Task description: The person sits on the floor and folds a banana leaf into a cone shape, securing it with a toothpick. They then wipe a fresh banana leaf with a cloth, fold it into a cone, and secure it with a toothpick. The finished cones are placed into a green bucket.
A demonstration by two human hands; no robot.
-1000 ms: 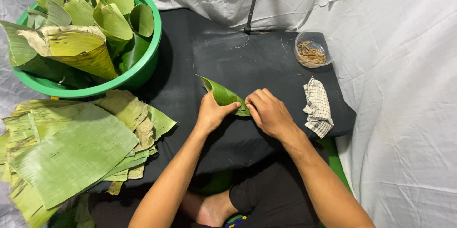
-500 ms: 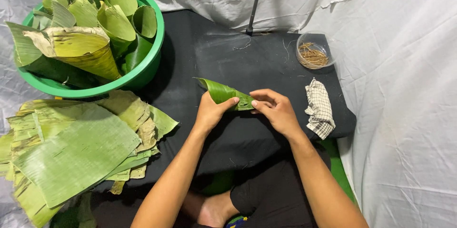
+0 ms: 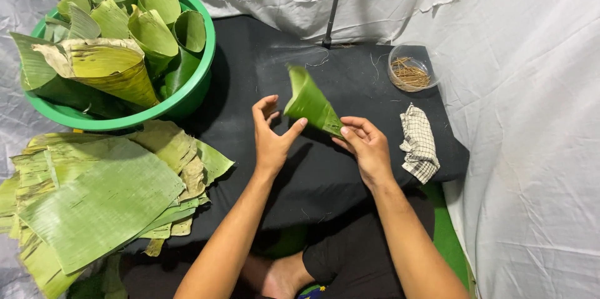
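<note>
Right hand (image 3: 369, 146) pinches the narrow tip of a leaf cone (image 3: 310, 102), fingers closed on it; left hand (image 3: 270, 136) is open, thumb tip just touching the cone's side, other fingers spread and clear. Cone is lifted above the black mat (image 3: 262, 68), mouth tilted up and toward the bowl (image 3: 187, 96). To do this well, I'd say: keep the tip pinch firm so the wrap doesn't spring loose, steady the overlap with the left thumb, don't crush the rim. Cone looks glossy bright green, smooth, one overlapping seam, open wide end; whether it's pinned yet is hard to tell from here. Green bowl at far left holds more cones; flat leaves (image 3: 94, 205) stacked near left; small clear dish of sticks (image 3: 409, 74) and checked cloth (image 3: 420, 143) to the right.
</note>
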